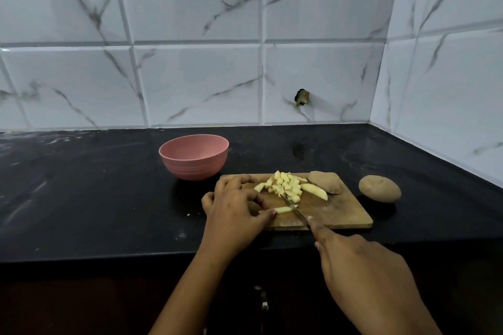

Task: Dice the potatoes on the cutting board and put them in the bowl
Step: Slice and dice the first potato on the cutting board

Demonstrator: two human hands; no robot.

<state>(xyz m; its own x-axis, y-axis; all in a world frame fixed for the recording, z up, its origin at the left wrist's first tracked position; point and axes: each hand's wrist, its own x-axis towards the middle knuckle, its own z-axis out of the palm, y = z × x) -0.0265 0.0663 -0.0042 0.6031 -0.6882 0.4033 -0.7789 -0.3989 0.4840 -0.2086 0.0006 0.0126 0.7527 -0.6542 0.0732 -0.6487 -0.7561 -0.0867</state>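
On my feed the left hand (234, 209) sits at the centre of the frame, fingers curled, pinching a pale potato strip (283, 209) down on the near-left part of the wooden cutting board (340, 216). The right hand (362, 275), lower right of the frame, is wrapped round the handle of the knife (295, 211), forefinger stretched along its spine. The blade slants up and left, its edge meeting the strip's right end. Just above the blade lies a heap of diced potato (287, 186), with a longer wedge (315, 191) touching its right side and an unpeeled potato piece (326, 182) at the board's upper right corner. A whole potato (379, 188) rests on the black counter (95, 198), just right of the board. The pink bowl (193, 156) stands beside the board's upper left corner.
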